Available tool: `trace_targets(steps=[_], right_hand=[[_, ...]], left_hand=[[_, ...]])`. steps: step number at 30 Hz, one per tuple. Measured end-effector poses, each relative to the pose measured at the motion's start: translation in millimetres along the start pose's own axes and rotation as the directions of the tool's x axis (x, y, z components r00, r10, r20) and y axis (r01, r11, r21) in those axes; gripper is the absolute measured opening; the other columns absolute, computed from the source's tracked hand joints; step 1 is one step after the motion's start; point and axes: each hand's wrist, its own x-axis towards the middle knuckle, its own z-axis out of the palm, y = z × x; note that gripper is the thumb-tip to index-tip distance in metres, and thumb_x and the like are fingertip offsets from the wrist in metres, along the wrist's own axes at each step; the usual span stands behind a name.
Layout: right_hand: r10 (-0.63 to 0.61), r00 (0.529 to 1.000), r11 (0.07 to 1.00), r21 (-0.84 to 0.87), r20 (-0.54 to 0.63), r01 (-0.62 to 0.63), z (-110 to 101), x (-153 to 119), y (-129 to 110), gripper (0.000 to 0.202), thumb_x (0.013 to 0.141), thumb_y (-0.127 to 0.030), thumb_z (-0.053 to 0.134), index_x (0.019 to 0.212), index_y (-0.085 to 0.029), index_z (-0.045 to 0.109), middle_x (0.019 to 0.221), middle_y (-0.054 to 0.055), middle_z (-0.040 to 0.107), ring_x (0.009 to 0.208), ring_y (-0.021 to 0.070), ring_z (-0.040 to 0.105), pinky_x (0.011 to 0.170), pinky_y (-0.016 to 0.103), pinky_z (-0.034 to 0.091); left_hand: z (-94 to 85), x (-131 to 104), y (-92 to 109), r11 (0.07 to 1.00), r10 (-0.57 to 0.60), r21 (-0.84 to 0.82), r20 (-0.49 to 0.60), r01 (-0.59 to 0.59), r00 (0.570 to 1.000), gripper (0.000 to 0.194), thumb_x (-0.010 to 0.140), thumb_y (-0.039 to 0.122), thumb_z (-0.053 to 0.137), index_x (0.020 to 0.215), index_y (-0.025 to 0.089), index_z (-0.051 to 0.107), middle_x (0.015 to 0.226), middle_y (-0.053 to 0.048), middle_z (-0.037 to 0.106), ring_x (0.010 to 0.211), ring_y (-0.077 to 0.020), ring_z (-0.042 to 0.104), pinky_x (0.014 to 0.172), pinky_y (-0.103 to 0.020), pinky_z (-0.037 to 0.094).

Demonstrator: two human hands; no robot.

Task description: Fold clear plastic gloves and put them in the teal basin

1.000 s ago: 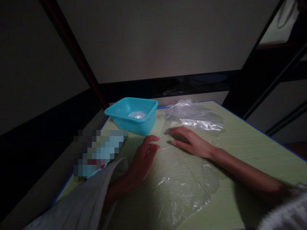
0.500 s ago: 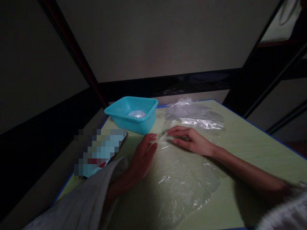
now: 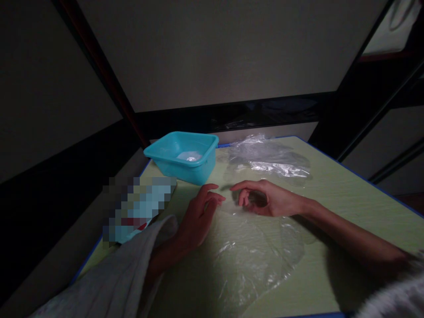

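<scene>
A clear plastic bag (image 3: 255, 260) lies flat and wrinkled on the table in front of me. At its far left edge is my left hand (image 3: 198, 216), thumb and fingertips pinched together on the thin film. My right hand (image 3: 273, 198) is at the far edge too. Its index finger reaches out toward the left hand, while the other fingers curl in to the thumb on the film. The film between the hands is so transparent that its exact edge is hard to see.
A turquoise plastic basin (image 3: 198, 172) with something whitish inside stands at the back left. More clear plastic bags (image 3: 271, 161) lie heaped at the back right. A light-blue packet (image 3: 150, 205), partly pixelated, rests at the left edge of the pale green table (image 3: 347, 203). Panels rise behind it.
The right fingers have curled in toward the thumb, with the index finger left extended. The left fingers have closed more. The whitish folded strip of film between the hands no longer shows.
</scene>
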Motion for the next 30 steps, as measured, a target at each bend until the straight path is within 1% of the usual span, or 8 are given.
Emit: trace_targets(steps=[5,9,14,16,18,21,24,30], right_hand=[[0.047,0.995,0.997,-0.073,0.087,-0.041,-12.4,-4.6,-9.6,0.04,0.074,-0.02,0.062,0.113,-0.013,0.054,0.084,0.003,0.065,0.074,0.0131,0.06,0.067,0.027,0.049],[0.153,0.981,0.986,-0.088,0.121,-0.143,-22.1,-7.7,-15.2,0.028,0.078,-0.013,0.048,0.103,-0.013,0.058,0.072,0.001,0.067,0.064,0.0126,0.061,0.056,0.024,0.046],[0.224,0.975,0.962,-0.163,0.019,-0.218,-36.6,-13.1,-12.7,0.02,0.082,-0.019,0.046,0.093,-0.013,0.062,0.073,0.004,0.069,0.066,0.0159,0.064,0.06,0.028,0.049],[0.23,0.973,0.944,-0.24,-0.011,-0.225,-42.9,-15.8,-10.3,0.023,0.086,-0.023,0.044,0.091,-0.014,0.064,0.08,0.005,0.071,0.072,0.0176,0.065,0.064,0.03,0.049],[0.221,0.975,0.928,-0.307,-0.006,-0.212,-47.4,-18.3,-8.3,0.026,0.088,-0.027,0.043,0.092,-0.015,0.065,0.084,0.006,0.071,0.074,0.0186,0.065,0.066,0.03,0.049],[0.177,0.984,0.912,-0.376,0.0,-0.164,-48.9,-20.6,-6.7,0.027,0.089,-0.031,0.044,0.095,-0.017,0.067,0.086,0.005,0.071,0.075,0.0188,0.065,0.068,0.03,0.048],[0.135,0.991,0.885,-0.45,0.004,-0.119,-45.3,-20.4,-8.1,0.029,0.09,-0.034,0.043,0.1,-0.019,0.067,0.093,0.005,0.071,0.079,0.0193,0.064,0.07,0.031,0.048],[0.084,0.993,0.799,-0.601,0.078,-0.02,-32.1,-14.4,-15.7,0.039,0.094,-0.035,0.033,0.117,-0.017,0.058,0.114,0.01,0.064,0.096,0.0224,0.061,0.082,0.037,0.047]], left_hand=[[-1.5,-2.2,4.7,0.985,0.002,0.171,0.026,-0.006,1.0,0.02,0.084,0.022,0.036,0.095,0.019,0.052,0.083,-0.003,0.068,0.078,-0.0174,0.06,0.073,-0.03,0.042],[-1.0,-2.7,3.4,0.974,0.012,0.225,0.03,-0.018,0.999,0.02,0.084,0.022,0.037,0.096,0.018,0.053,0.082,-0.003,0.067,0.076,-0.0164,0.06,0.069,-0.028,0.042],[-1.6,-6.1,5.8,0.942,0.151,0.294,0.069,-0.165,0.986,0.017,0.081,0.02,0.042,0.083,0.017,0.058,0.085,-0.005,0.068,0.082,-0.0178,0.062,0.075,-0.03,0.045],[-2.4,-9.1,8.8,0.892,0.291,0.306,0.171,-0.332,0.941,0.018,0.079,0.017,0.042,0.079,0.018,0.061,0.086,-0.006,0.069,0.084,-0.018,0.063,0.078,-0.031,0.046],[-3.0,-12.2,12.2,0.825,0.4,0.281,0.323,-0.491,0.858,0.022,0.079,0.016,0.042,0.084,0.019,0.063,0.087,-0.006,0.07,0.084,-0.0177,0.063,0.08,-0.032,0.047],[-3.5,-15.7,16.6,0.749,0.439,0.244,0.512,-0.616,0.738,0.025,0.082,0.016,0.041,0.095,0.018,0.063,0.089,-0.007,0.071,0.084,-0.0183,0.064,0.084,-0.033,0.047],[-4.1,-17.9,19.0,0.677,0.495,0.218,0.572,-0.703,0.654,0.025,0.084,0.016,0.042,0.1,0.015,0.061,0.095,-0.01,0.071,0.089,-0.02,0.064,0.088,-0.035,0.046],[-3.0,-23.6,23.9,0.647,0.495,0.175,0.644,-0.742,0.583,0.029,0.084,0.019,0.043,0.108,0.017,0.058,0.099,-0.012,0.069,0.093,-0.0215,0.063,0.095,-0.04,0.04]])
